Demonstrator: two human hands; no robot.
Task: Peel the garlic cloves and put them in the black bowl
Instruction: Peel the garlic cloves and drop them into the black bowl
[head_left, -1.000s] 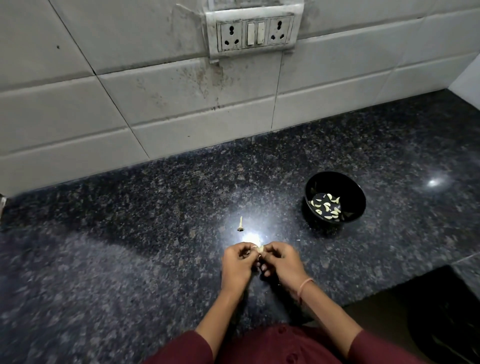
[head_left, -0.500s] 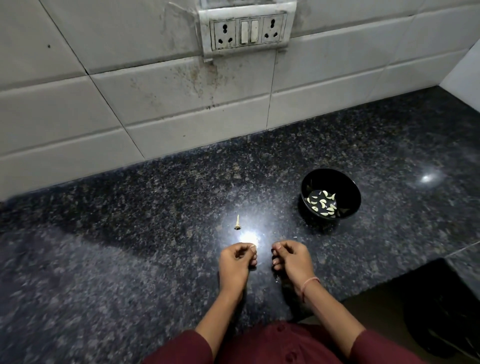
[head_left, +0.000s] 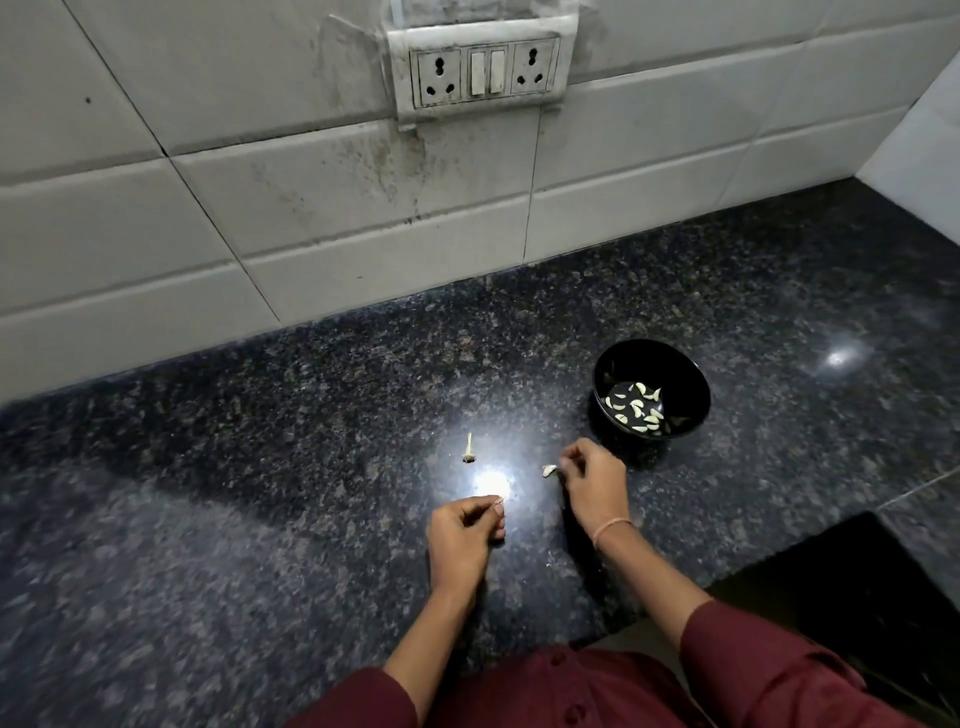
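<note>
While the right hand (head_left: 595, 480) pinches a peeled clove (head_left: 549, 471) in its fingers (head_left: 570, 461), near-left of the black bowl (head_left: 687, 379), and the left hand (head_left: 460, 535) pinches a scrap of skin (head_left: 500, 500) over the counter (head_left: 260, 467), I judge the next move is lifting the clove over the rim and releasing it.

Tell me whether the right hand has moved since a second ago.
Yes. The right hand, pinching a garlic clove, has moved away from the left hand, toward the black bowl.
</note>
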